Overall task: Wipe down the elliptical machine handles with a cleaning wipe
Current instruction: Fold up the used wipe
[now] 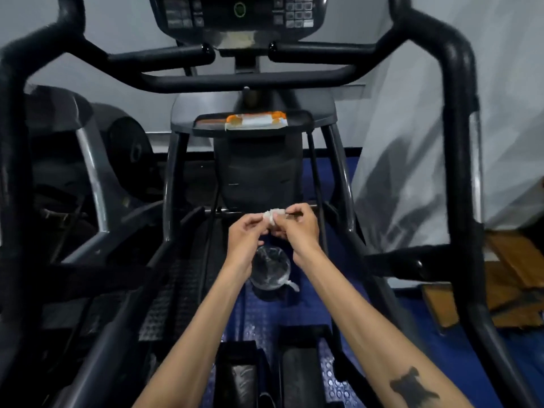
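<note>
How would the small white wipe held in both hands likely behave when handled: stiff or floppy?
The crumpled white wipe is bunched between the left hand and right hand, so probably soft and floppy. Fingertips alone hold it, so likely very light. Whether it is damp or slippery cannot be told.

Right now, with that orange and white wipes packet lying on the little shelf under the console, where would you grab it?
Take the wipes packet by its near long edge, coming from above and in front. It lies flat on the shelf, so only the edges offer a pinch, and the crossbar crowds the far side.
</note>
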